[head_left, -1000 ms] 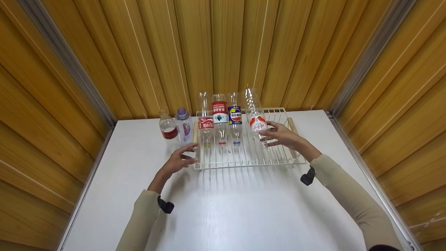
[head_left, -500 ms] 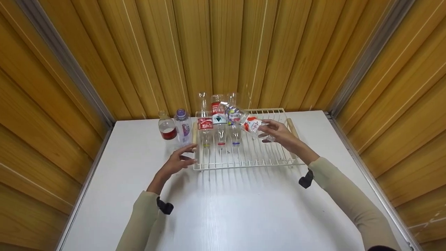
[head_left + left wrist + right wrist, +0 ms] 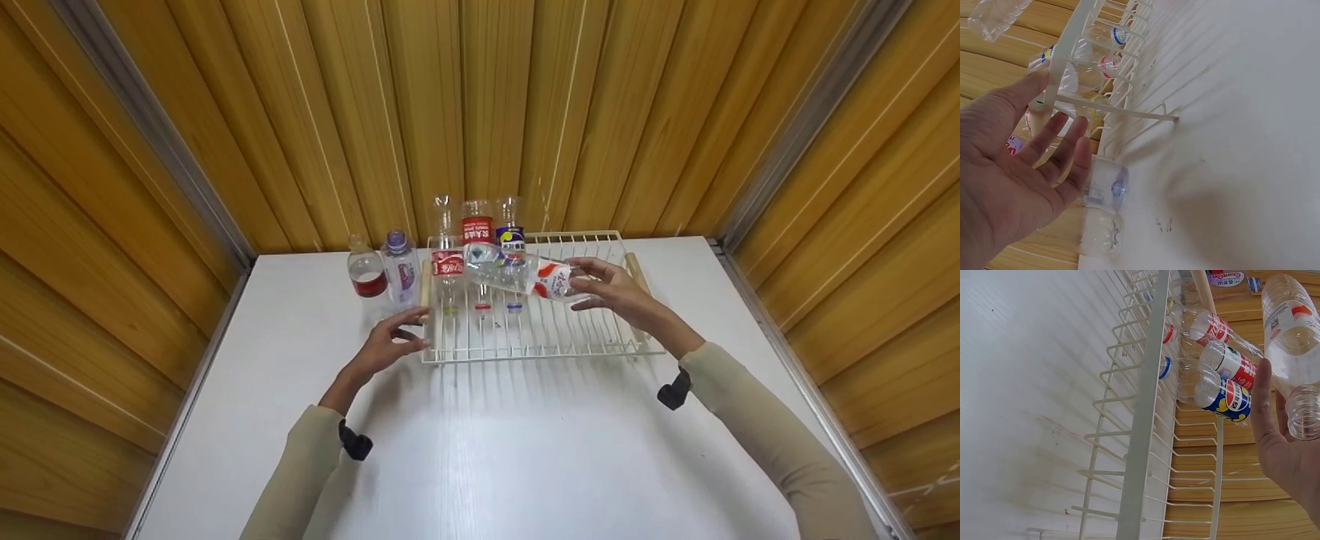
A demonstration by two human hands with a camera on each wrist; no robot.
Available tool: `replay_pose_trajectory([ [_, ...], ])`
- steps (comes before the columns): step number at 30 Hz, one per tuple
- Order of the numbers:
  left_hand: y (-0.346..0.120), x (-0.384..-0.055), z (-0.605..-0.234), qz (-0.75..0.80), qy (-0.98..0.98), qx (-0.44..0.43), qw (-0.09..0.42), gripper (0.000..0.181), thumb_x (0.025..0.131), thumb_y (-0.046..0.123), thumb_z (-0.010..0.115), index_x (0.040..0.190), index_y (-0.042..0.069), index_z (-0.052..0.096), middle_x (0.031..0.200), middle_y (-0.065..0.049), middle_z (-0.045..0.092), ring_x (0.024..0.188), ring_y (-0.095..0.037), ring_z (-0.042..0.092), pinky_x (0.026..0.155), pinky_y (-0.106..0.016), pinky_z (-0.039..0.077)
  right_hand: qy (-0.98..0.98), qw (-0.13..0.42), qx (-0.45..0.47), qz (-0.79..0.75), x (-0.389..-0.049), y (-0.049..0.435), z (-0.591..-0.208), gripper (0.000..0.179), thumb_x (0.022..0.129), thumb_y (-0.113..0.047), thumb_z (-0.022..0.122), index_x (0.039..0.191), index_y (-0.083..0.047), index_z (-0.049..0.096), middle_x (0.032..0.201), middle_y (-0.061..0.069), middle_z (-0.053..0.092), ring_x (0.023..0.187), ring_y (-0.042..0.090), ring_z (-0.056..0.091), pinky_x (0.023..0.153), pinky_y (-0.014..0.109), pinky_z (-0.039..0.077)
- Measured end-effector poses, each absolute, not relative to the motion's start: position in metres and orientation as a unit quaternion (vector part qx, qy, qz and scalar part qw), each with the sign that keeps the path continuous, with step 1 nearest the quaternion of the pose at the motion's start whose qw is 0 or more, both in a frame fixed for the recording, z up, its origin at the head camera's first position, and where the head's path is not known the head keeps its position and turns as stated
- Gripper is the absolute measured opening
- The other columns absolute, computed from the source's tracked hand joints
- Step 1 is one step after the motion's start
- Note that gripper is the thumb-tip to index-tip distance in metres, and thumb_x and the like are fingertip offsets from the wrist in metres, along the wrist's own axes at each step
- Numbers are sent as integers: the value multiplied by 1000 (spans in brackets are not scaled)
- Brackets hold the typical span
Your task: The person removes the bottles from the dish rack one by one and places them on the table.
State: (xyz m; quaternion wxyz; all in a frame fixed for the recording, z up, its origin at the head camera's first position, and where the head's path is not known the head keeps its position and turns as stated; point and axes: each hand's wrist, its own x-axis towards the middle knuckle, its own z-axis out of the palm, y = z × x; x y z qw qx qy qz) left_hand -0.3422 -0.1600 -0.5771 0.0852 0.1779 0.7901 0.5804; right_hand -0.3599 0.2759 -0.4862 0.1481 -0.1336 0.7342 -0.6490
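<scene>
My right hand [image 3: 615, 289] grips a clear plastic bottle [image 3: 551, 279] with a white and red label. It lies nearly level above the white wire dish rack [image 3: 540, 358], base to the left. In the right wrist view its bare screw neck [image 3: 1303, 419] sits by my palm. My left hand [image 3: 382, 345] holds the rack's front left corner, thumb at the frame [image 3: 1064, 53] and fingers lightly curled beside it. Three bottles stand upside down in the rack: a red-labelled cola bottle [image 3: 448, 262], a red and white one [image 3: 478, 229] and a blue and yellow one [image 3: 511, 238].
Left of the rack, on the white table [image 3: 480, 450], stand a bottle with a dark red band [image 3: 367, 283] and a purple-tinted bottle [image 3: 403, 271]. A wooden handle [image 3: 636, 274] edges the rack's right side. Wood-look panel walls [image 3: 487, 97] enclose the table.
The bottle in my right hand has tipped from nearly upright to nearly level, its base swinging left and down across the standing bottles. My left hand stays at the rack's corner.
</scene>
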Motion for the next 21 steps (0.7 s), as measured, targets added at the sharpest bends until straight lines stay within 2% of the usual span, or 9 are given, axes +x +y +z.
replay_pose_trajectory([
  [5, -161, -339, -565, 539, 817, 188, 76, 61, 93, 13, 75, 149, 6, 51, 141, -27, 59, 119, -45, 61, 101, -49, 54, 732, 153, -139, -649, -355, 277, -488, 63, 97, -14, 70, 152, -2, 42, 146, 7, 46, 114, 17, 65, 93, 40, 61],
  [13, -172, -342, -531, 485, 856, 138, 110, 47, 99, 25, 68, 143, 10, 58, 130, -19, 68, 105, -29, 65, 81, -33, 57, 749, 151, -163, -625, -350, 276, -491, 57, 96, -11, 70, 148, -3, 47, 138, 5, 53, 113, 16, 67, 90, 36, 62],
  [17, -169, -338, -517, 486, 854, 154, 105, 42, 99, 27, 67, 137, 9, 62, 127, -18, 68, 106, -28, 64, 84, -34, 57, 753, 156, -177, -614, -346, 272, -491, 57, 94, -9, 71, 146, -3, 50, 137, 6, 56, 113, 17, 69, 89, 36, 62],
  [21, -156, -332, -505, 491, 836, 219, 111, 42, 100, 29, 66, 138, 11, 62, 131, -16, 67, 114, -30, 63, 93, -40, 58, 755, 166, -187, -606, -342, 266, -489, 60, 91, -11, 76, 145, -3, 52, 137, 5, 58, 116, 18, 67, 90, 34, 62],
])
